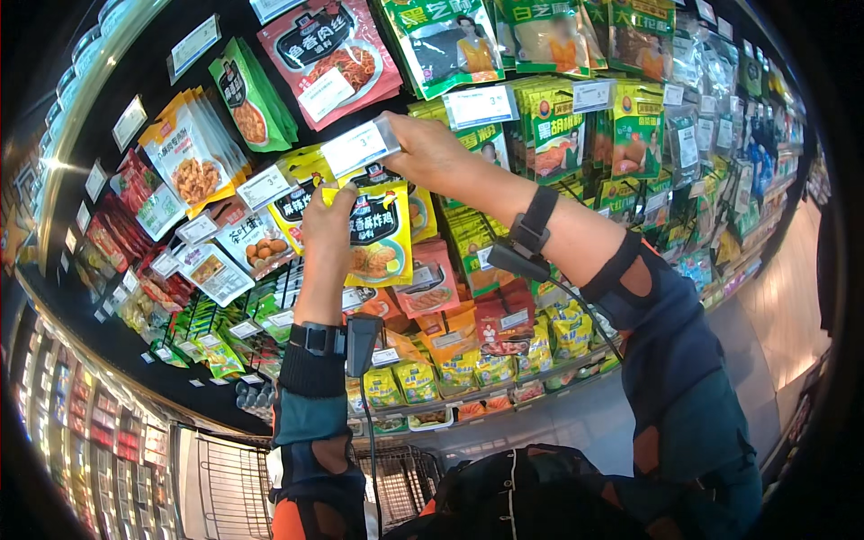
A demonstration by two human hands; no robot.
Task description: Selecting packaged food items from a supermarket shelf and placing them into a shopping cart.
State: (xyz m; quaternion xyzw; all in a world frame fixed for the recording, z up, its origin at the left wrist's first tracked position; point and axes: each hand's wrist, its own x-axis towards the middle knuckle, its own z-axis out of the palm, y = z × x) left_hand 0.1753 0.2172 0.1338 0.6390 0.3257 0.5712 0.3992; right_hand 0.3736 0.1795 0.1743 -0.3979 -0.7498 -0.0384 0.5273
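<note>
My left hand grips the upper left edge of a yellow and black seasoning packet, thumb at its top corner. My right hand is just above and to the right, its fingers closed on the right end of a clear price tag holder at the front of a hook. More yellow packets of a like kind hang behind and to the left of my left hand. Above, a pink seasoning packet hangs in front of a stack. The hook's rod behind the tag is hidden.
Green sesame packets and green-yellow spice packets hang to the right. White and orange packets hang at the left. Small yellow bags stand on the lower shelf. A wire shopping cart is below, near my left arm.
</note>
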